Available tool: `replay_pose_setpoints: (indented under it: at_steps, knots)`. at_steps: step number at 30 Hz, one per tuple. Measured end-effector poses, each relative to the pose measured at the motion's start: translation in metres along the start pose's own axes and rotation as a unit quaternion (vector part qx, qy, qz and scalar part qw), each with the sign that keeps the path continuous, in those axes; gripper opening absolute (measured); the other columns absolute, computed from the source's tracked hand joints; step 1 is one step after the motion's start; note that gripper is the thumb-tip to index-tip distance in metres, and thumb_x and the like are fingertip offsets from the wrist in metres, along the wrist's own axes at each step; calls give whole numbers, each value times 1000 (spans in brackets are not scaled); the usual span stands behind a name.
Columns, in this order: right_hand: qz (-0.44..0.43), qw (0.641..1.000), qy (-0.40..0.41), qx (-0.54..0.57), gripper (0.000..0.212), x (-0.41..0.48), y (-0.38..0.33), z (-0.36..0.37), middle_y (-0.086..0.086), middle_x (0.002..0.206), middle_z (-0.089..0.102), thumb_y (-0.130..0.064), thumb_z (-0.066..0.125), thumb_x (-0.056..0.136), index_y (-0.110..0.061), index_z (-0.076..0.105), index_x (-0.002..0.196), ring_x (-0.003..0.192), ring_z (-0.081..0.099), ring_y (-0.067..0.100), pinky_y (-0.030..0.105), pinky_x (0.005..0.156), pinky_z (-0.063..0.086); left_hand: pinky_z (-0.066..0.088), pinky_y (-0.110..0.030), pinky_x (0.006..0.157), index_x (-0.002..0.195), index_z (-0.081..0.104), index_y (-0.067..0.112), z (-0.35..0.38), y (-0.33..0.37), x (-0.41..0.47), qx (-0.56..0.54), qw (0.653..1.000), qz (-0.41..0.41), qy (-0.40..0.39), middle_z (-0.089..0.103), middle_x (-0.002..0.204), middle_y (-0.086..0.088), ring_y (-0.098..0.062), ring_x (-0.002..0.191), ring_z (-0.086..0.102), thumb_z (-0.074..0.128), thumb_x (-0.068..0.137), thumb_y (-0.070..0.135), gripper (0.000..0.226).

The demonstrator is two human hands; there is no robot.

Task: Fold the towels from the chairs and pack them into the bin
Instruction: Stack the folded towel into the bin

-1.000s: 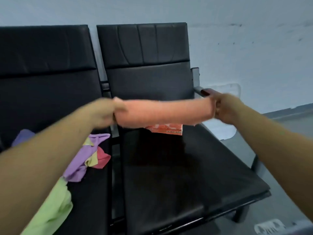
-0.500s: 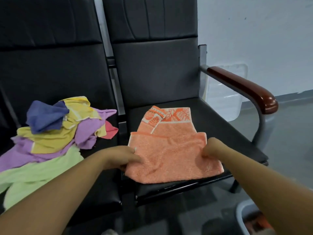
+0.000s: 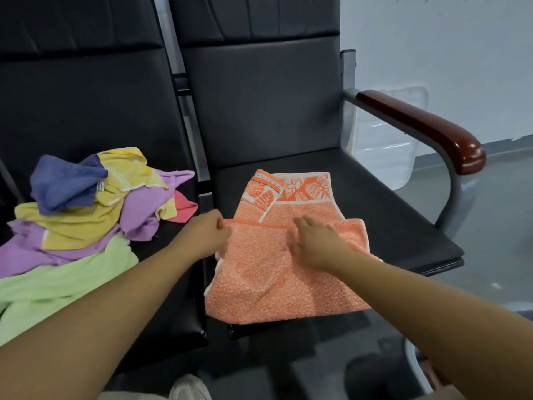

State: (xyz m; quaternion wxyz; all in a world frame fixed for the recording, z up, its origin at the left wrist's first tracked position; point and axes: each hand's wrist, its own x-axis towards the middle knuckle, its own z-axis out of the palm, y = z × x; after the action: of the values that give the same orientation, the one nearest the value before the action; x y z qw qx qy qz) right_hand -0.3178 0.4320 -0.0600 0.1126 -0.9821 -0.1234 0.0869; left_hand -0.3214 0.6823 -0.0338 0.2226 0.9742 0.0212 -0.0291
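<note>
Two black padded chairs side by side: left chair (image 3: 86, 111) and right chair (image 3: 259, 96), the latter with one dark wooden armrest (image 3: 418, 128). Two bare hands, one orange towel (image 3: 274, 284) under them, and one loose heap (image 3: 95, 226) on the left seat. Five colours in it: blue towel (image 3: 66, 186) on top, yellow towel (image 3: 78, 229), purple towel (image 3: 144, 209), green towel (image 3: 57, 284) nearest, and a pink-red towel (image 3: 183, 207) poking out at the right edge; yellow perhaps one piece, perhaps two, not clear. Lies spread on the right seat, that orange towel, reaching the front edge, well apart from the armrest and near the heap. Terry cloth, orange flecked with white, trimmed with a thin pale edge; at the far end a band of large leaf shapes in orange and cream. Far left corner turned over onto itself, showing the same leaf print. Near half doubled over the far half, with an orange hem straight across. Left hand (image 3: 202, 235) pinching that hem at its left end, fingers curled on it. Right hand (image 3: 314, 243) flat on the cloth by the hem, fingers straight and spread, gripping nothing.
</note>
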Motion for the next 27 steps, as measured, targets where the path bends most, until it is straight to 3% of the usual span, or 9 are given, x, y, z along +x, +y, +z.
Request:
replay_pose_setpoints:
  at_steps: [3, 7, 10, 13, 16, 19, 21, 25, 27]
  knots:
    - [-23, 996, -74, -42, 65, 7, 9, 24, 6, 168, 6, -56, 20, 104, -23, 10, 159, 154, 7, 26, 57, 123, 5, 39, -29, 80, 115, 59, 19, 16, 19, 16, 19, 996, 90, -19, 57, 120, -2, -20, 106, 56, 53, 96, 21, 20]
    - [-22, 992, -103, -68, 64, 9, 26, 24, 2, 168, -1, -57, 13, 103, -27, 8, 160, 155, -2, 23, 58, 122, -1, 42, -33, 102, 135, 56, 27, 41, 50, 50, 61, 986, 137, -67, 48, 141, -1, -21, 124, 49, 42, 103, 22, 35]
    - [-5, 991, -108, -75, 62, 9, 46, 20, 0, 168, -3, -53, 16, 104, -28, 9, 159, 155, -3, 21, 59, 122, -2, 48, -37, 90, 131, 59, 20, 60, 65, 76, 110, 985, 110, -81, 55, 131, -8, -25, 110, 55, 38, 105, 23, 34]
    - [3, 992, -103, -72, 61, 7, 57, 18, 0, 168, -3, -49, 18, 103, -27, 10, 159, 155, -3, 20, 61, 121, -3, 40, -30, 59, 95, 60, 15, 74, 72, 89, 119, 991, 57, -28, 61, 93, -4, -19, 76, 54, 46, 100, 35, 24]
    - [8, 991, -104, -85, 62, 7, 57, 20, 1, 168, -3, -49, 17, 102, -26, 10, 159, 155, -3, 21, 63, 119, -3, 43, -29, 60, 86, 55, 24, 83, 70, 92, 123, 992, 13, -27, 54, 80, 4, -20, 76, 58, 58, 87, 57, 33]
    - [12, 990, -107, -86, 62, 8, 55, 20, 2, 168, -3, -49, 17, 102, -24, 10, 159, 155, -3, 23, 65, 118, -3, 40, -29, 58, 78, 53, 20, 86, 72, 92, 130, 991, -5, -22, 53, 79, 0, -23, 73, 56, 56, 89, 44, 26]
    - [11, 990, -111, -84, 62, 8, 54, 19, 3, 168, -4, -49, 17, 102, -24, 10, 159, 155, -4, 23, 66, 118, -3, 39, -29, 57, 75, 56, 16, 78, 73, 97, 72, 997, -29, -5, 61, 86, -6, -26, 74, 60, 53, 90, 32, 22]
    - [11, 989, -119, -83, 62, 7, 54, 17, 3, 168, -5, -48, 17, 103, -24, 9, 159, 155, -5, 23, 66, 118, -3, 48, -32, 79, 110, 68, 0, 36, 56, 112, -169, 966, -173, 96, 67, 115, -20, -37, 106, 63, 49, 93, 12, 29]
    - [10, 989, -121, -83, 62, 7, 55, 16, 3, 168, -6, -48, 17, 103, -24, 8, 159, 155, -5, 23, 66, 118, -3, 48, -29, 75, 95, 71, -1, 22, 38, 109, -258, 943, -194, 84, 69, 95, -15, -33, 89, 64, 43, 97, 3, 28]
